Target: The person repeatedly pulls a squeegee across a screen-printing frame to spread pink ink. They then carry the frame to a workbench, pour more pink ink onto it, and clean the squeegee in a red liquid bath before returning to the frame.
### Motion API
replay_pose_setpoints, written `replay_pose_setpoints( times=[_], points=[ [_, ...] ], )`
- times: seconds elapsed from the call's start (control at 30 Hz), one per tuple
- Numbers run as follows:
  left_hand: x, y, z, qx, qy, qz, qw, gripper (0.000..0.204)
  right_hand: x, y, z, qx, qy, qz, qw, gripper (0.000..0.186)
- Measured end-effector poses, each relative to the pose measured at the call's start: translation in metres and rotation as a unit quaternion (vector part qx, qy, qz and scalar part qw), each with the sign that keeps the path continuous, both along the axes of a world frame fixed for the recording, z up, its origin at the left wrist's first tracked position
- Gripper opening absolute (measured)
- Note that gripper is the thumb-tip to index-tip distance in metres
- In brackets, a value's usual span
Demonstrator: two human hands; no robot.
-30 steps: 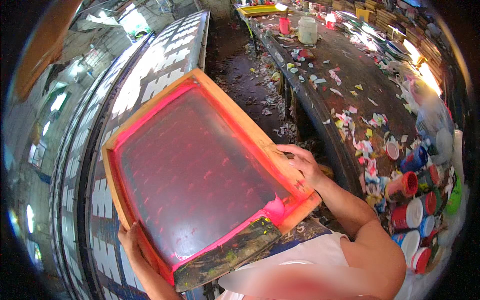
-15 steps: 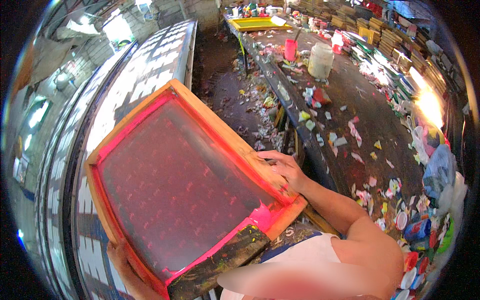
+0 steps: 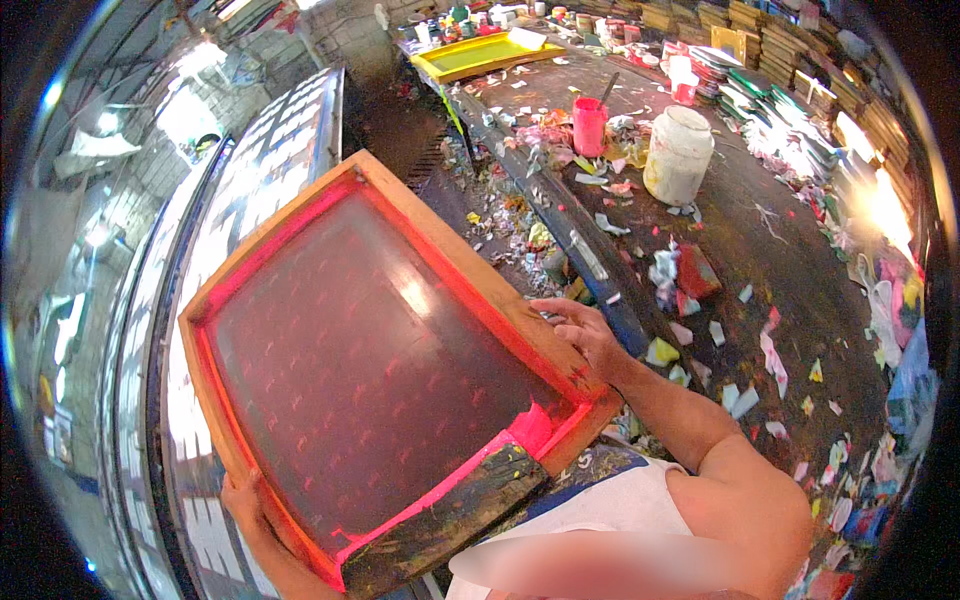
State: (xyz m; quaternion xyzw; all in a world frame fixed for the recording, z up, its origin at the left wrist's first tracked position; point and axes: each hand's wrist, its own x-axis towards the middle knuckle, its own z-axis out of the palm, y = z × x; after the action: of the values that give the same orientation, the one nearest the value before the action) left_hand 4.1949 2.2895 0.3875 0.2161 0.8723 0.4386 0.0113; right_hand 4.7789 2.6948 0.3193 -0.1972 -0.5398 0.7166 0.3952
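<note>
Right hand [image 3: 588, 335] clamped on the right rail of a wooden printing screen [image 3: 375, 360], fingers curled over the top edge of the frame, thumb hidden behind the wood. Left hand [image 3: 245, 497] gripping the opposite rail near the lower-left corner, only a few fingers and part of the palm showing from beneath. Screen held tilted between the 2 hands, above a long strip of printed fabric [image 3: 215, 290] marked with rows of pale rectangles. Mesh stained dark red, edges lined with bright pink ink, a thick pool of that ink gathered at the near end. Squeegee [image 3: 445, 520], its dark blade smeared with yellow and green paint, resting inside the frame against the near rail, touching the pink pool.

To the right, a dark worktable [image 3: 800, 270] littered with scraps of coloured paper and paint flecks. On it, well apart from the screen, a pink cup [image 3: 589, 125] with a stick standing in it, and just beside that a large white plastic jar [image 3: 678, 155]. Farther back, a yellow tray [image 3: 480, 55] at the table's far end. Stacks of flat goods [image 3: 780, 95] along the right wall. Bright light from the upper left, glare also at the right edge.
</note>
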Motion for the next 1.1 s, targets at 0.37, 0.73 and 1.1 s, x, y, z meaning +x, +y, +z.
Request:
replay_pose_setpoints(
  times=[0.37,0.73,1.1],
  points=[
    [-0.100,0.227,0.037,-0.046,-0.022,0.031,0.998,0.054,-0.113,0.253,0.003,0.018,-0.003,0.009,1.000,0.064],
    [-0.301,0.576,0.018,0.008,-0.006,-0.119,0.993,0.043,-0.221,0.466,-0.003,0.048,-0.051,-0.100,0.993,0.068],
    [-0.309,1.062,0.086,-0.055,0.089,-0.289,0.952,0.038,-0.197,0.596,-0.044,0.031,-0.034,-0.367,0.929,0.070]
  ],
)
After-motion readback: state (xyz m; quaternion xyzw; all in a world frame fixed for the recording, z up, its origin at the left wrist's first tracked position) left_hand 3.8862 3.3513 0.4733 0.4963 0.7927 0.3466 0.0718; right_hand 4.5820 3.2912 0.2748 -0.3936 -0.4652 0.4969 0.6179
